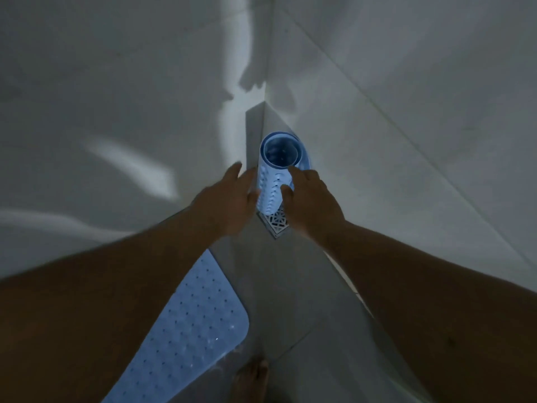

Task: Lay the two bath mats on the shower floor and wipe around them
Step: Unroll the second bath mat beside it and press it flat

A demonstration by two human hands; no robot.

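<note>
Lying flat by the wall, one pale-blue perforated rubber mat (pixel 186 324) is placed; a second rolled blue mat (pixel 274 175) stands in the corner, left hand (pixel 229 199) and right hand (pixel 311 199) reaching with loose fingers, not yet gripping. Wiping remains.

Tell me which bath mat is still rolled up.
The mat in the corner, standing on end by the drain between both hands. The other mat lies flat on the floor.
</note>
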